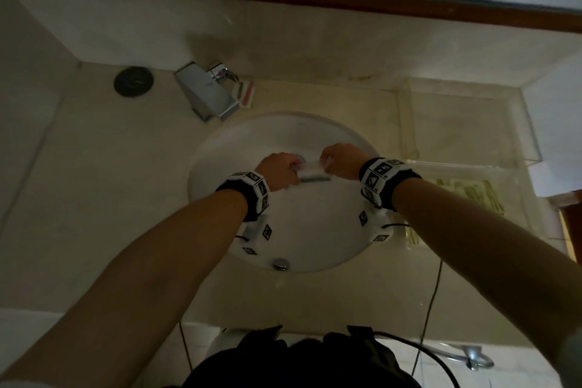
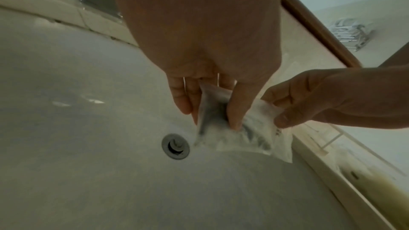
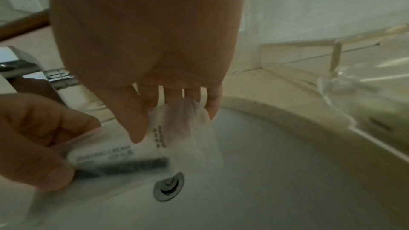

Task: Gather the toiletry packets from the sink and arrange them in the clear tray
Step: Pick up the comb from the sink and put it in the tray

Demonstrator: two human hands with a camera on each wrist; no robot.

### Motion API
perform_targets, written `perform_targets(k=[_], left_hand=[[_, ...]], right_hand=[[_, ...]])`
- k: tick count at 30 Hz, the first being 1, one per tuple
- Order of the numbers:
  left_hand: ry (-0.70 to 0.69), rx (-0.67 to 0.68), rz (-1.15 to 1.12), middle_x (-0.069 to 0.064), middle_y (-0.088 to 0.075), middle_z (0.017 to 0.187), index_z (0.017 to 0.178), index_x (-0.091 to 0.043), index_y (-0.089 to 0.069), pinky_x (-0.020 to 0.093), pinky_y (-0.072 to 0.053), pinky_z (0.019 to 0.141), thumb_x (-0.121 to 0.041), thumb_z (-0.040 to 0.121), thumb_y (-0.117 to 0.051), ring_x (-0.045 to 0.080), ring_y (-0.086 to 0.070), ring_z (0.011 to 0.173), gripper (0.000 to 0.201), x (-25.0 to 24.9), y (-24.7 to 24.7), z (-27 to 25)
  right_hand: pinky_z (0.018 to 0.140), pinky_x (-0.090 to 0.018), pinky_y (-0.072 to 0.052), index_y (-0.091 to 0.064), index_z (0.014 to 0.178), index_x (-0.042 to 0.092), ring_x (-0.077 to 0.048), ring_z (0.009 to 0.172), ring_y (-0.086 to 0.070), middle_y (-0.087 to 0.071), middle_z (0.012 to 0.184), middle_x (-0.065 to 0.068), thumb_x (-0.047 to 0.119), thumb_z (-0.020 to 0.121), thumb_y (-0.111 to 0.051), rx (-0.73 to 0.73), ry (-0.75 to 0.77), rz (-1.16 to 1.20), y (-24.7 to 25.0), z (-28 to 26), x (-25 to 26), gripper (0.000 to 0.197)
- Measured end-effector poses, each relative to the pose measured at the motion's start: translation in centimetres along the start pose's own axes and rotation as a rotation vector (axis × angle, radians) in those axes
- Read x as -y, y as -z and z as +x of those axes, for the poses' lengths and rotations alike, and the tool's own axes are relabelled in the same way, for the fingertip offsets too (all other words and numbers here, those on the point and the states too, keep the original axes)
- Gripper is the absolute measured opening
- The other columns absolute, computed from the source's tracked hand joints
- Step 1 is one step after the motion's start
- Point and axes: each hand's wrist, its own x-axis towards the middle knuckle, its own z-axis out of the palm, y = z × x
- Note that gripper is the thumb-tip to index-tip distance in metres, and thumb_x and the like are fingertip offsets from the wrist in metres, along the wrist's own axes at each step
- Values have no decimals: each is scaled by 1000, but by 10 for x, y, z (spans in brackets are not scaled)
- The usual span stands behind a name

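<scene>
Over the white sink basin (image 1: 245, 142) both hands hold a small bunch of white toiletry packets (image 1: 310, 171). My left hand (image 1: 285, 167) pinches the left end, a packet (image 3: 117, 158) marked "shaving cream" with a dark band. My right hand (image 1: 333, 157) pinches the right end, where a thin white packet (image 3: 183, 128) hangs from its fingers (image 3: 212, 109). In the left wrist view the packets (image 2: 247, 128) hang between the left hand (image 2: 210, 111) and the right hand (image 2: 287, 107), just above the drain (image 2: 176, 146). The clear tray (image 1: 466, 126) stands on the counter to the right. How many packets are held is unclear.
A chrome faucet (image 1: 204, 93) stands at the back left of the basin, with a red-striped packet (image 1: 246, 94) beside it. A dark round plug (image 1: 134, 80) lies further left. A second clear holder with yellowish sachets (image 1: 472, 195) sits in front of the tray. A mirror runs along the back wall.
</scene>
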Motion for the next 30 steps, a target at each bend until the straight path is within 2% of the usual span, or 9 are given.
perform_targets(k=[4, 7, 13, 15, 18, 21, 25, 28, 30], left_hand=[[-22, -30, -28, 12, -68, 109, 118, -11, -61, 29, -47, 79, -15, 81, -69, 28, -63, 99, 38, -18, 0, -8], [-58, -64, -22, 12, -68, 106, 112, -12, -63, 27, -45, 77, -15, 80, -70, 28, -63, 96, 32, -37, -3, -13], [-102, -116, -147, 3, -60, 103, 123, -19, -52, 27, -47, 76, -15, 79, -73, 20, -60, 90, 48, -76, -16, -21], [-133, -121, -156, 3, -56, 103, 121, -17, -51, 26, -45, 75, -11, 79, -72, 20, -58, 89, 47, -93, -22, -22], [-168, -120, -114, 6, -57, 110, 120, -16, -53, 25, -43, 76, -7, 80, -70, 19, -56, 92, 45, -120, -29, -22], [-215, -125, -2, 9, -60, 121, 122, -13, -59, 22, -41, 80, -5, 79, -67, 22, -58, 104, 44, -144, -39, -20], [-240, -120, 88, 15, -56, 125, 125, -14, -62, 24, -39, 93, -5, 81, -63, 29, -54, 115, 45, -172, -56, -16], [-247, -117, 105, 14, -56, 126, 127, -11, -61, 20, -37, 88, -3, 82, -62, 30, -55, 115, 45, -190, -70, -12], [-242, -110, 120, 16, -54, 127, 127, -10, -61, 23, -38, 89, -4, 83, -62, 31, -54, 114, 44, -199, -80, -9]], right_hand=[[95, -34, -41, -53, 130, 21, -27, 119, -52, -54, 133, -6, 24, 87, -62, -12, 37, -51, 6, -17, -9, 44], [95, -33, -40, -54, 130, 21, -26, 120, -51, -55, 133, -5, 26, 88, -61, -43, 68, -86, 12, -32, -20, 43], [99, -33, -39, -51, 133, 24, -27, 126, -47, -48, 141, -6, 21, 86, -60, -108, 25, -19, 23, -60, -57, 48], [92, -33, -41, -51, 131, 25, -28, 121, -49, -51, 134, -7, 18, 85, -61, -117, 20, 48, 26, -69, -71, 48], [75, -30, -40, -50, 121, 28, -27, 95, -57, -58, 102, -3, 12, 86, -55, -176, 23, 162, 31, -86, -97, 40], [75, -33, -49, -53, 111, 33, -26, 82, -62, -63, 93, -3, 7, 85, -47, -257, 19, 253, 34, -103, -122, 37], [81, -39, -54, -60, 98, 32, -27, 82, -66, -68, 93, -8, 4, 83, -47, -347, -11, 262, 34, -118, -150, 35], [76, -31, -49, -66, 98, 30, -24, 86, -63, -65, 93, -3, 4, 83, -52, -376, -40, 240, 31, -123, -172, 33], [75, -26, -42, -68, 102, 29, -23, 93, -61, -60, 94, -1, 6, 85, -55, -381, -54, 199, 29, -125, -185, 31]])
